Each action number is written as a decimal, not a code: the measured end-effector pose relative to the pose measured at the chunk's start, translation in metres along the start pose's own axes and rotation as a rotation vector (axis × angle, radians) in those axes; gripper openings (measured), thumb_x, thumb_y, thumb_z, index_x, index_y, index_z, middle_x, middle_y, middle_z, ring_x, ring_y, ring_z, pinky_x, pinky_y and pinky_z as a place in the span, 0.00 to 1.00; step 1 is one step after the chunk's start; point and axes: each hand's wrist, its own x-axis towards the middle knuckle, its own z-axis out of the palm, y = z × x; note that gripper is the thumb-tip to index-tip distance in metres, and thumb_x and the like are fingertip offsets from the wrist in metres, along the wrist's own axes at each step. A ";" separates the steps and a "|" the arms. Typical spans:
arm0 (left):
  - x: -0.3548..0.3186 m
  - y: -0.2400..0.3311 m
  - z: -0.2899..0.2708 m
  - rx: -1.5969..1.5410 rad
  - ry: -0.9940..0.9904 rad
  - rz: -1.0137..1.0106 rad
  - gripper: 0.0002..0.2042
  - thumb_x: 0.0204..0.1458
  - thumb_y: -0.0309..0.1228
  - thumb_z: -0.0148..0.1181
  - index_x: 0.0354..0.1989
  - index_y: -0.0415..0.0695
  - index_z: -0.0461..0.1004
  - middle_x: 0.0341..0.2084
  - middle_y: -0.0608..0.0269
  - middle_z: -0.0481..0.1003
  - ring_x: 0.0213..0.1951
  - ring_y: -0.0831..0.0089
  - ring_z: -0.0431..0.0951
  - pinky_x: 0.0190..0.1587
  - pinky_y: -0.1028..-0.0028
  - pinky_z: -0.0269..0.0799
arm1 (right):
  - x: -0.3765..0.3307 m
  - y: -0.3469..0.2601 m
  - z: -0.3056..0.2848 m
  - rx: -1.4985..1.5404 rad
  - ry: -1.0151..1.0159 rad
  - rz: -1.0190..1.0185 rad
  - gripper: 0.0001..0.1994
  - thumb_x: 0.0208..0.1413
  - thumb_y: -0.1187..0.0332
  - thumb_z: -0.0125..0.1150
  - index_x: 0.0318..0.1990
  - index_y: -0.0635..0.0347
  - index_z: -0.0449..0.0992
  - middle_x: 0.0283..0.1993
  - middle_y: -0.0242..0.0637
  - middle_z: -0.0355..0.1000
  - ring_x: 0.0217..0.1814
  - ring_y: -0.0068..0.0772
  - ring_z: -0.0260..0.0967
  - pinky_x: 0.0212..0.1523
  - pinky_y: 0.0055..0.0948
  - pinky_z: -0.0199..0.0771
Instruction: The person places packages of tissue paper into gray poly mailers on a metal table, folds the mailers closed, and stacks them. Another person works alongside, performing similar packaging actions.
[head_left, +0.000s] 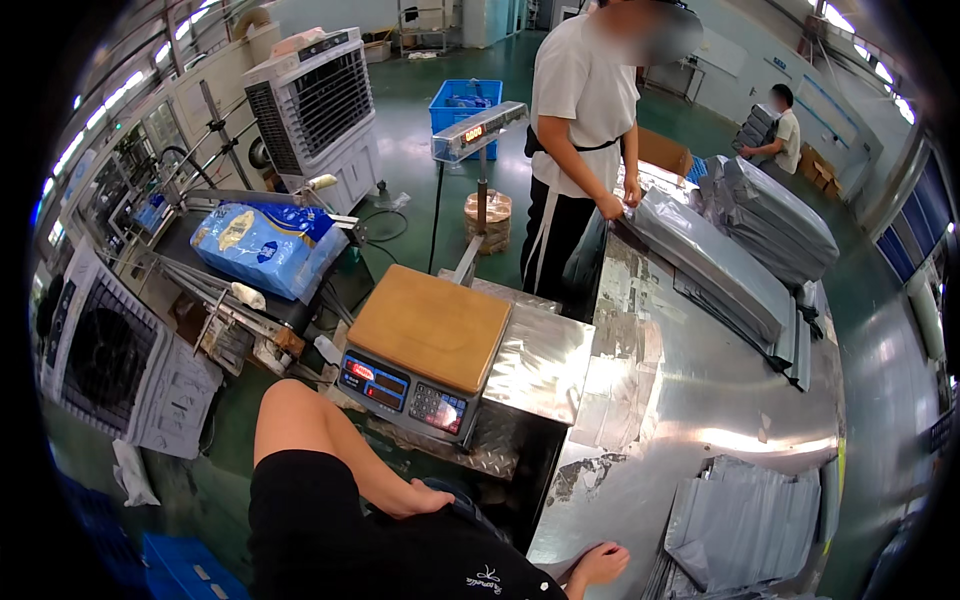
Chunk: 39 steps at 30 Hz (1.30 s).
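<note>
My left arm is bent at the elbow, and my left hand rests against dark clothing at my waist, its fingers loosely curled. My right hand lies on the steel table, fingers folded in and nothing seen in them. Right of it is a stack of flat grey plastic bags. Ahead of me stands a digital weighing scale with a bare tan platform and lit displays. On a conveyor at the left sits a blue plastic-wrapped pack.
Across the table a co-worker in a white shirt handles a long grey-wrapped package; more grey packages lie beside it. Air coolers stand at left, a blue crate behind. Another person carries grey packages far right.
</note>
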 end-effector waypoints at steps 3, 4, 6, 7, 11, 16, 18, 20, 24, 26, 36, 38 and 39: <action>0.015 -0.009 0.006 0.011 0.002 -0.030 0.49 0.44 0.62 0.56 0.69 0.41 0.51 0.66 0.45 0.54 0.66 0.52 0.57 0.63 0.54 0.58 | 0.002 -0.004 0.001 0.014 -0.009 -0.008 0.07 0.53 0.69 0.52 0.26 0.63 0.66 0.30 0.44 0.65 0.35 0.52 0.64 0.36 0.47 0.63; 0.021 -0.013 0.009 0.017 0.003 -0.042 0.50 0.44 0.64 0.55 0.70 0.42 0.50 0.67 0.45 0.51 0.67 0.52 0.55 0.64 0.53 0.58 | 0.000 0.000 0.007 0.016 -0.004 -0.019 0.07 0.53 0.69 0.52 0.26 0.63 0.66 0.30 0.44 0.65 0.35 0.52 0.64 0.36 0.48 0.63; 0.019 -0.003 0.004 0.040 -0.005 -0.012 0.50 0.44 0.64 0.55 0.70 0.42 0.50 0.67 0.45 0.52 0.66 0.51 0.56 0.63 0.53 0.60 | 0.001 0.010 0.013 0.005 0.029 0.002 0.07 0.52 0.70 0.52 0.26 0.63 0.66 0.29 0.44 0.65 0.34 0.52 0.64 0.35 0.48 0.62; 0.017 -0.003 0.003 0.034 -0.006 -0.012 0.50 0.44 0.64 0.55 0.70 0.42 0.50 0.66 0.45 0.52 0.66 0.51 0.57 0.62 0.53 0.61 | 0.002 0.012 0.016 0.017 0.026 0.001 0.08 0.52 0.70 0.52 0.25 0.63 0.65 0.29 0.44 0.64 0.33 0.53 0.63 0.34 0.48 0.61; 0.015 -0.005 0.003 0.002 -0.035 -0.017 0.50 0.44 0.63 0.56 0.70 0.42 0.50 0.66 0.45 0.53 0.64 0.51 0.59 0.61 0.53 0.63 | 0.001 0.013 0.018 0.021 0.003 0.011 0.08 0.53 0.69 0.52 0.25 0.63 0.65 0.28 0.44 0.63 0.33 0.53 0.63 0.33 0.48 0.60; -0.008 0.006 -0.007 -0.055 -0.067 -0.002 0.49 0.45 0.59 0.57 0.68 0.36 0.48 0.66 0.47 0.56 0.64 0.52 0.60 0.62 0.55 0.59 | 0.000 0.019 0.023 0.013 -0.002 0.013 0.08 0.53 0.69 0.52 0.25 0.63 0.65 0.28 0.44 0.64 0.33 0.52 0.63 0.34 0.48 0.61; -0.001 0.006 -0.005 -0.010 -0.049 -0.023 0.49 0.45 0.59 0.57 0.69 0.37 0.47 0.66 0.47 0.55 0.65 0.51 0.59 0.63 0.55 0.58 | 0.000 0.018 0.023 0.013 -0.010 0.019 0.08 0.52 0.69 0.52 0.25 0.63 0.65 0.29 0.44 0.64 0.33 0.52 0.63 0.34 0.49 0.61; 0.007 0.006 -0.002 0.007 -0.038 -0.033 0.49 0.46 0.59 0.57 0.70 0.38 0.46 0.67 0.47 0.53 0.66 0.51 0.57 0.64 0.55 0.56 | 0.001 0.017 0.022 0.010 -0.012 0.029 0.08 0.52 0.69 0.52 0.25 0.63 0.65 0.29 0.44 0.64 0.34 0.52 0.64 0.35 0.49 0.62; 0.014 0.007 -0.001 0.013 -0.053 -0.033 0.50 0.46 0.60 0.57 0.71 0.40 0.44 0.69 0.46 0.50 0.68 0.51 0.54 0.65 0.54 0.54 | 0.003 0.013 0.021 -0.023 -0.017 0.029 0.07 0.51 0.69 0.53 0.26 0.61 0.66 0.30 0.44 0.66 0.34 0.52 0.65 0.35 0.48 0.63; 0.015 0.010 -0.003 0.039 -0.069 -0.031 0.51 0.46 0.60 0.56 0.71 0.40 0.44 0.69 0.46 0.49 0.69 0.51 0.52 0.66 0.54 0.53 | 0.004 0.013 0.020 -0.034 0.001 0.031 0.07 0.51 0.69 0.54 0.26 0.60 0.66 0.30 0.43 0.66 0.34 0.51 0.65 0.34 0.48 0.63; 0.069 0.054 -0.089 0.580 -0.120 1.084 0.24 0.56 0.54 0.55 0.48 0.45 0.77 0.31 0.56 0.79 0.35 0.65 0.80 0.40 0.66 0.75 | 0.002 0.013 0.026 -0.041 -0.010 0.029 0.06 0.51 0.69 0.53 0.26 0.60 0.67 0.31 0.44 0.66 0.35 0.51 0.65 0.35 0.48 0.63; 0.040 0.100 -0.127 0.214 0.386 1.443 0.13 0.54 0.39 0.62 0.41 0.45 0.78 0.34 0.57 0.78 0.35 0.65 0.79 0.40 0.68 0.74 | 0.001 0.014 0.028 -0.035 -0.008 0.036 0.06 0.51 0.69 0.53 0.26 0.60 0.67 0.31 0.44 0.66 0.35 0.51 0.65 0.35 0.48 0.63; 0.041 0.114 -0.151 0.058 0.537 1.475 0.10 0.52 0.35 0.63 0.41 0.46 0.78 0.34 0.58 0.78 0.35 0.66 0.78 0.39 0.68 0.74 | 0.001 0.016 0.028 -0.056 -0.020 0.037 0.06 0.51 0.69 0.53 0.26 0.60 0.68 0.30 0.44 0.66 0.35 0.51 0.65 0.36 0.48 0.64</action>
